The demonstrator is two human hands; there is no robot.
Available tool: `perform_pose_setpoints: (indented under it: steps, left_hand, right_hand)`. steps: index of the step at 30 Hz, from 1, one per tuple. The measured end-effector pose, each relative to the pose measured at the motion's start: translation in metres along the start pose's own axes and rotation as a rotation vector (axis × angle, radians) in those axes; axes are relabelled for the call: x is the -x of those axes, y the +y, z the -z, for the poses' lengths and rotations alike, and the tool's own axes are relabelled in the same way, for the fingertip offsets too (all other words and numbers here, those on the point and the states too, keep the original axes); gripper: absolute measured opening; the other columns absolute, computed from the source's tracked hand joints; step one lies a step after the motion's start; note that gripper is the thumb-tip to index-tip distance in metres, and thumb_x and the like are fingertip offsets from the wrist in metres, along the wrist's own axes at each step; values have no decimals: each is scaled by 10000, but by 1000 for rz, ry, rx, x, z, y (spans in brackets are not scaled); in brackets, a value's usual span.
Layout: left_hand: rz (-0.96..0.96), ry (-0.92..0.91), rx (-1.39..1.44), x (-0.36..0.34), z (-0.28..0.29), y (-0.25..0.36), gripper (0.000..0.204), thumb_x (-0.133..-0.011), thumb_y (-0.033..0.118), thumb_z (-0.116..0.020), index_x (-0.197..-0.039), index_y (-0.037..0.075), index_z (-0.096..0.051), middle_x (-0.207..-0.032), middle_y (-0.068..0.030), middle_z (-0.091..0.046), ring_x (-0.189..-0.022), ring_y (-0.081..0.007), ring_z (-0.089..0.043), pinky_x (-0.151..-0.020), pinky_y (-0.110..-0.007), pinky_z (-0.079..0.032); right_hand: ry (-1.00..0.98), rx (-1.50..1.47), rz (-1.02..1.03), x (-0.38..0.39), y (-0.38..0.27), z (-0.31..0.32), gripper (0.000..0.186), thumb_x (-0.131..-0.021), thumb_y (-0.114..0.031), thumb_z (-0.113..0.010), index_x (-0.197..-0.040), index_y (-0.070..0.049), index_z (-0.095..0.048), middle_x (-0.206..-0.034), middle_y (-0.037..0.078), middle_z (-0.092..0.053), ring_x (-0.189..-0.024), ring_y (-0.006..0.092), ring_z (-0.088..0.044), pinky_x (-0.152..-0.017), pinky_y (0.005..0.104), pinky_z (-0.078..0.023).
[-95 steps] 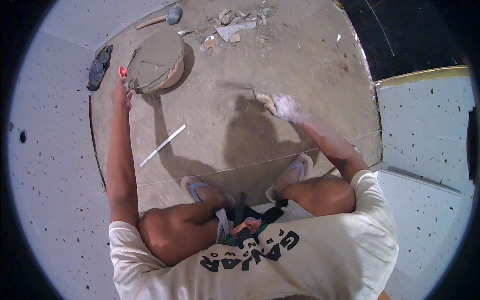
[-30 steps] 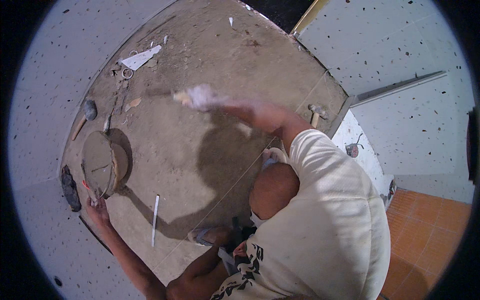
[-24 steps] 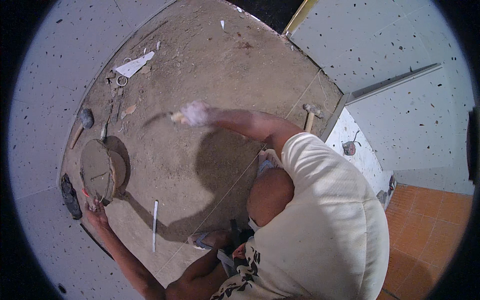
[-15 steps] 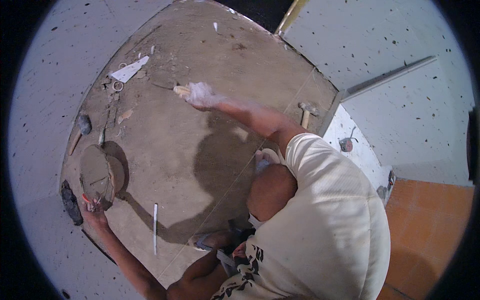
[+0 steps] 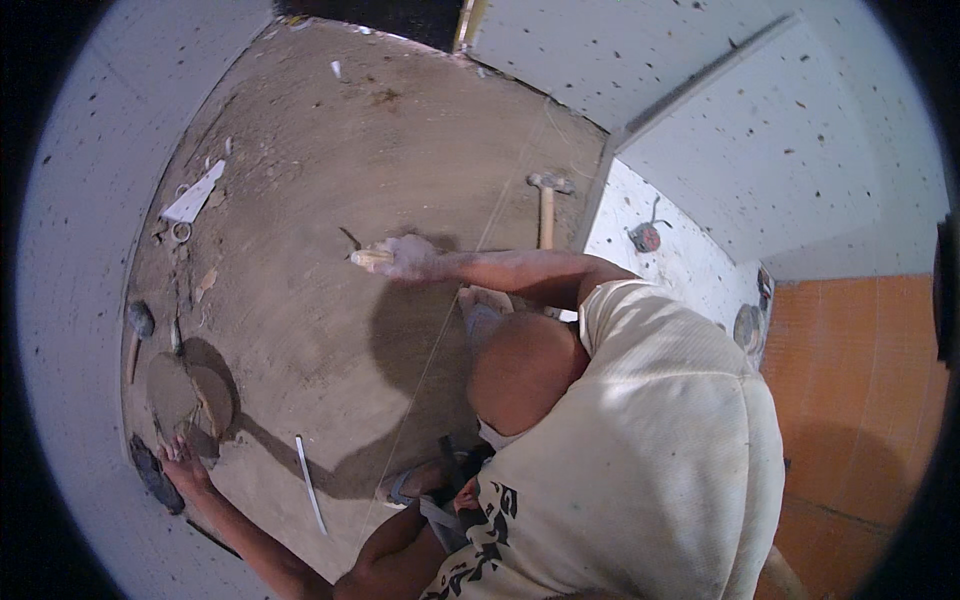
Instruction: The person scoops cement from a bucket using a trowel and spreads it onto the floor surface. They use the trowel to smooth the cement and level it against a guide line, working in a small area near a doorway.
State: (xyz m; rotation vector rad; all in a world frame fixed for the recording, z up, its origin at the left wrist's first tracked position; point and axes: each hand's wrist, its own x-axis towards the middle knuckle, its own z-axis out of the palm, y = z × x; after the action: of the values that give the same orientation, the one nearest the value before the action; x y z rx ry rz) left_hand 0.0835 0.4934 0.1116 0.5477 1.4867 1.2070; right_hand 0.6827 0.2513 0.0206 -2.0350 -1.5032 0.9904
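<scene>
While left hand (image 5: 183, 462) braces floor, right hand (image 5: 410, 258) outstretched, grip holding trowel handle (image 5: 368, 257).

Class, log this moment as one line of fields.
right hand: grips pale-handled trowel on grey-brown mortar bed | left hand: at round mortar pan rim | wooden-handled hammer: lying beyond

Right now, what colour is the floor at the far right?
Orange tile, plain with faint joints; the head view shows it best, beside the speckled white tiles.

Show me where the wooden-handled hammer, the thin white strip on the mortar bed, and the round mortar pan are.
wooden-handled hammer (image 5: 546, 212), head view, on its wooden handle.
thin white strip (image 5: 310, 483), head view, mid-length.
round mortar pan (image 5: 188, 395), head view, on its filled middle.
</scene>
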Motion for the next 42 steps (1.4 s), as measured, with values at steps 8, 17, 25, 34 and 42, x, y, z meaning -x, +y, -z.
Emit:
perform_pose_setpoints:
  steps: [8,17,25,34,42]
  left_hand:
    - [43,-110,-12,1,6,5,727,-946,280,-520,-1445,-42,-103,-1422,-210,-282,-1169,-316,-498,-1027,-435,-423]
    - [103,-85,-178,16,-25,16,690,-928,294,-550,-1437,-9,-196,-1462,-246,-208,-1311,-374,-346,-1068,-441,-383]
    - [177,-72,-330,14,-40,39,812,-895,303,-598,-1443,-65,-125,-1480,-221,-218,-1348,-349,-308,-1086,-431,-353]
    - [185,16,-287,-9,-14,52,711,-859,329,-622,-1398,6,-290,-1378,-190,-365,-1265,-321,-407,-1049,-433,-380]
    - [220,-30,-230,-33,-46,67,545,-870,318,-605,-1256,-19,-418,-1308,-185,-417,-1208,-321,-435,-1016,-440,-415]
  right_hand:
    - [125,-214,-21,91,3,-29,531,-881,-539,-514,-1119,-72,-600,-1066,202,-624,-1002,405,-588,-852,476,-464]
    - [104,-277,-185,140,59,-145,540,-835,-559,-578,-1102,-92,-626,-1028,166,-644,-957,363,-609,-845,431,-459]
    - [24,-362,-102,166,24,-24,619,-833,-580,-574,-1200,-82,-599,-1073,176,-641,-998,344,-611,-877,430,-467]
    - [522,-666,-491,273,102,109,375,-888,-403,-624,-994,-43,-626,-665,-11,-526,-556,75,-485,-501,247,-412]
    - [875,-551,-693,375,161,134,296,-885,-313,-637,-1008,-45,-616,-679,-9,-554,-565,64,-502,-526,237,-424]
